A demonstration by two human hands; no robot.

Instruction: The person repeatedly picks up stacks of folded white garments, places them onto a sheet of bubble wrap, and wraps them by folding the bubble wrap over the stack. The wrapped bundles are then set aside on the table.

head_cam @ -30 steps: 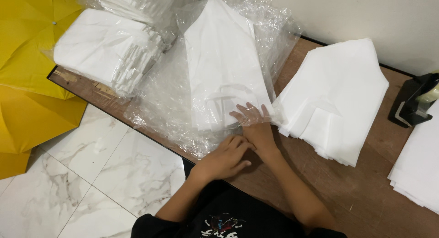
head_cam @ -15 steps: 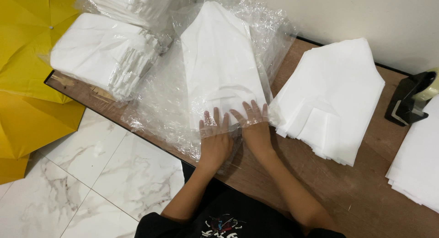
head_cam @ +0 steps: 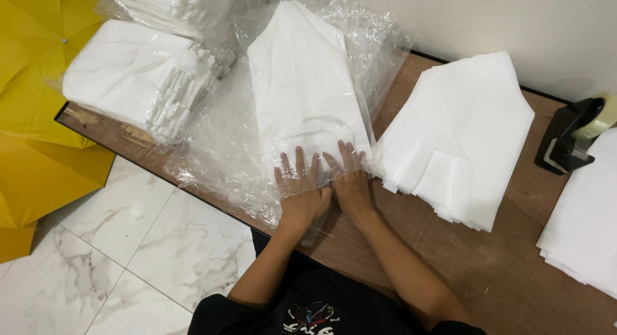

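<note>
Brown wooden table (head_cam: 501, 264) runs beside a white wall, marble floor below. Both hands, left hand (head_cam: 301, 190) and right hand (head_cam: 350, 181), lie flat with fingers spread, gripping nothing, on the near end of a white folded bag (head_cam: 302, 90) inside clear plastic wrap (head_cam: 218, 148). Unwrapped white stacks (head_cam: 459, 135) sit just right.

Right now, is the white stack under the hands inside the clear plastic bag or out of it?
Inside: crinkled clear bag covers the white stack, and both the left hand and right hand press flat on it.
</note>
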